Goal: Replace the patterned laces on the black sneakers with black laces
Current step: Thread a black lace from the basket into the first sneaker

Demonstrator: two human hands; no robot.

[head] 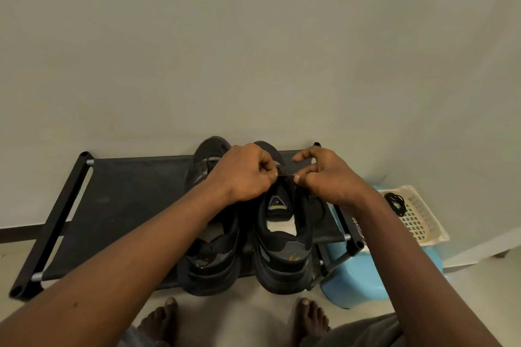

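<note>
**Sneakers being relaced**

The pair stands on the fabric top of a low shoe rack. Heels point to the person at six o'clock and toes to the wall at twelve, so tongues and eyelets face up within easy reach. The right sneaker is the one being worked on. The left sneaker sits just beside it at nine o'clock, partly under the left forearm.

Both hands meet over the right sneaker's throat, just above its tongue. The left hand has its fingers curled in, thumb and forefinger pinching a short dark lace. The right hand pinches the same strand from three o'clock, its fingers bent and the forefinger lifted clear. Holding the strand taut between two pinches looks meant to steer its tip through an eyelet, though the knuckles hide which one. I judge this to be the black lace being threaded, partway up the shoe.

At three o'clock from the shoes, a blue stool carries a cream basket holding a coiled black lace. It is kept close, probably for the other shoe. A speckled strip lies at the rack's right end. It may be a removed patterned lace, but it is too small to tell.
</note>
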